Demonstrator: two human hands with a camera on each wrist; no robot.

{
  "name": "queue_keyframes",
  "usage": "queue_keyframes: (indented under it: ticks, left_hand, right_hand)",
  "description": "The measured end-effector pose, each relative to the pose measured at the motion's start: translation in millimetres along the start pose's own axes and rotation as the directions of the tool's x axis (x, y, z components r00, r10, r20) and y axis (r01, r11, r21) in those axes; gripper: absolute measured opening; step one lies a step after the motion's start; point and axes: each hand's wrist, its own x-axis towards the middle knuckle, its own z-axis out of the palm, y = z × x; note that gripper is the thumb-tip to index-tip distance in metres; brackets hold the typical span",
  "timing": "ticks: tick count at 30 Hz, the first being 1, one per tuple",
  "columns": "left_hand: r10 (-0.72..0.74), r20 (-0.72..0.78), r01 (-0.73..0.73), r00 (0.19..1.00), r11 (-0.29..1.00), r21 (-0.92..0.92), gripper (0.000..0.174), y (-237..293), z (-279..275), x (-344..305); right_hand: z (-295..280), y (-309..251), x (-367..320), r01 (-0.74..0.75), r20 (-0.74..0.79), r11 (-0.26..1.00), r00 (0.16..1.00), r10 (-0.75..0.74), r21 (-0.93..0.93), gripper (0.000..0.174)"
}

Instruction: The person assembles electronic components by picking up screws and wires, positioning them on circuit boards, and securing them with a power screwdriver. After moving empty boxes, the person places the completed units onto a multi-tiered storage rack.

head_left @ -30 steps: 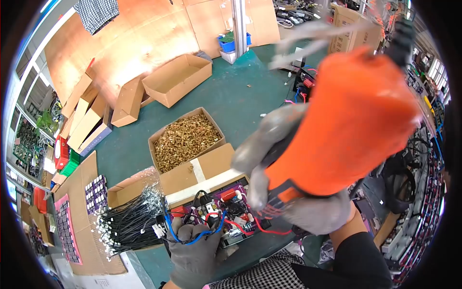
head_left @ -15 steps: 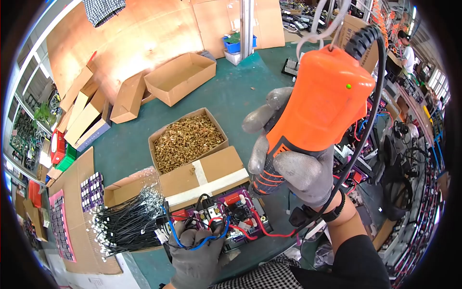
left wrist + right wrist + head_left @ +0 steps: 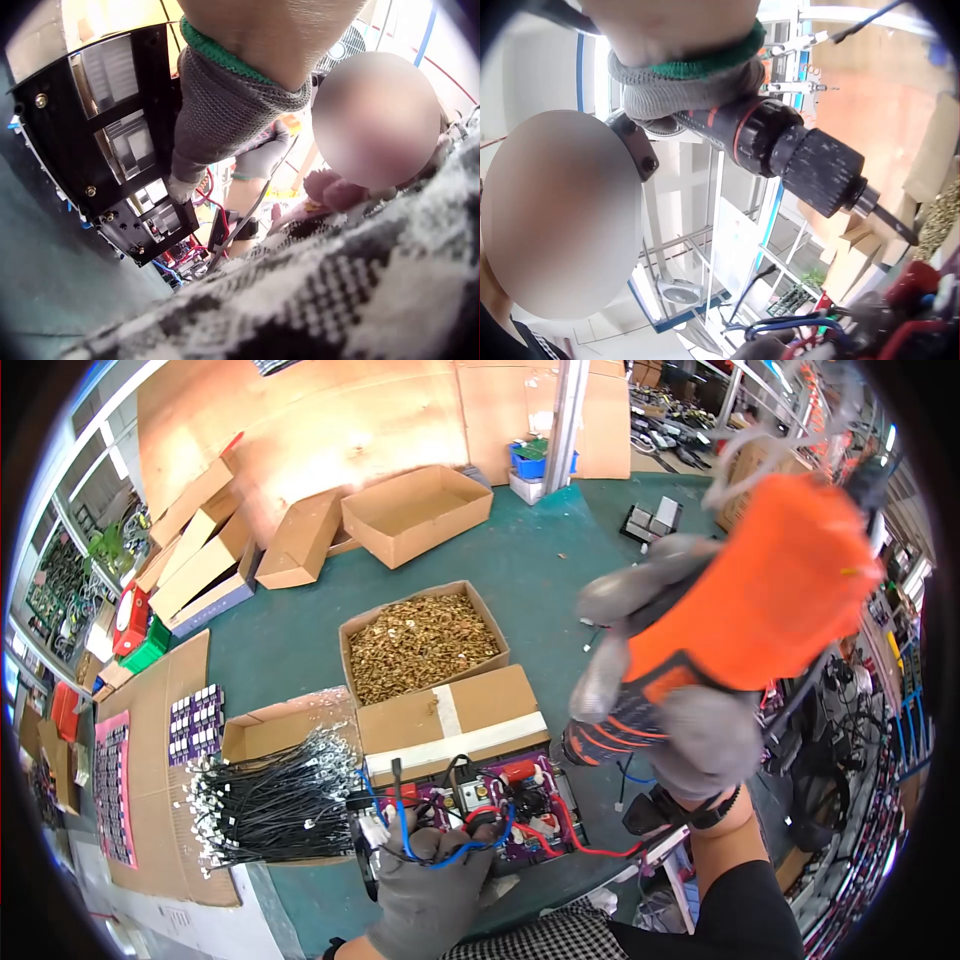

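My gloved left hand [image 3: 435, 880] grips the near edge of a circuit board assembly [image 3: 545, 810], its fingers among blue and red wires. The left wrist view shows the assembly's black frame [image 3: 154, 90], tilted, with metal parts behind its openings and a gloved fingertip on its edge. My gloved right hand [image 3: 705, 740] wraps round an orange and black electric screwdriver [image 3: 750, 590], held just beyond the board's right end. In the right wrist view the screwdriver's bit [image 3: 892, 225] points down over red parts and wires.
A box of brass screws [image 3: 425, 645] stands behind a flattened cardboard flap [image 3: 490, 705]. Left of the board lies a bundle of black cables [image 3: 290, 800]. Purple boards [image 3: 195, 725] sit on cardboard at far left. Cardboard boxes [image 3: 415, 515] line the back; a silver finned part [image 3: 655, 520] is at the back right.
The head view has swung, so the table sits further right. The screwdriver has risen from beside the board's right end and tilted over to the right. My left hand keeps its grip.
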Motion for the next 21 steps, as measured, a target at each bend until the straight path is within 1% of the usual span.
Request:
queue_keyframes:
  ticks: [2,4,5,6,7,8,9,10,12,13,15,17,21]
  left_hand:
    - [-0.001,-0.041,0.001,0.999,1.000,-0.008,0.049,-1,3,0]
    - [-0.003,-0.078,0.003,0.997,1.000,0.000,0.046,-4,10,-2]
    - [0.005,-0.144,0.001,0.990,0.999,0.042,0.045,-3,13,-2]
    - [0.018,-0.147,-0.009,0.989,0.998,0.060,0.045,-4,13,-2]
    - [0.030,-0.147,-0.019,0.989,0.997,0.078,0.046,-5,14,-2]
    - [0.042,-0.145,-0.028,0.989,0.995,0.095,0.046,-5,15,-4]
    - [-0.027,-0.078,0.033,0.997,0.996,0.082,0.049,-3,18,-7]
    - [-0.016,-0.088,0.024,0.996,0.995,0.095,0.049,-4,19,-9]
    - [0.012,-0.108,0.002,0.994,0.992,0.123,0.049,-6,21,-8]
    - [-0.009,-0.060,0.015,0.998,0.994,0.105,0.046,-5,20,-8]
    - [-0.015,-0.080,0.019,0.997,0.999,0.050,0.043,-5,21,-8]
    - [-0.014,-0.094,0.015,0.995,1.000,0.009,0.041,-6,20,-7]
    - [0.010,-0.091,-0.011,0.996,1.000,-0.015,0.037,-8,22,-8]
  right_hand:
    - [11,-6,7,-0.021,0.031,0.994,0.999,0.018,0.109,0.068]
    - [25,-2,7,-0.101,0.056,0.983,0.994,0.094,0.151,0.069]
    - [31,2,5,-0.142,0.063,0.976,0.989,0.133,0.162,0.070]
    - [37,7,4,-0.182,0.070,0.968,0.983,0.172,0.174,0.071]
    - [39,14,2,-0.199,0.070,0.972,0.979,0.192,0.127,0.071]
    - [41,17,1,-0.216,0.061,0.969,0.976,0.210,0.123,0.070]
    - [43,20,1,-0.232,0.053,0.965,0.972,0.227,0.120,0.068]
    - [44,24,0,-0.249,0.044,0.962,0.969,0.245,0.117,0.067]
    - [46,25,1,-0.241,0.059,0.955,0.970,0.234,0.175,0.064]
    - [45,26,1,-0.235,0.077,0.951,0.972,0.224,0.200,0.064]
    - [40,34,-2,-0.187,0.083,0.962,0.981,0.174,0.198,0.064]
    - [38,37,-3,-0.173,0.081,0.964,0.984,0.159,0.204,0.064]
    - [43,35,-5,-0.205,0.030,0.944,0.979,0.204,0.258,0.066]
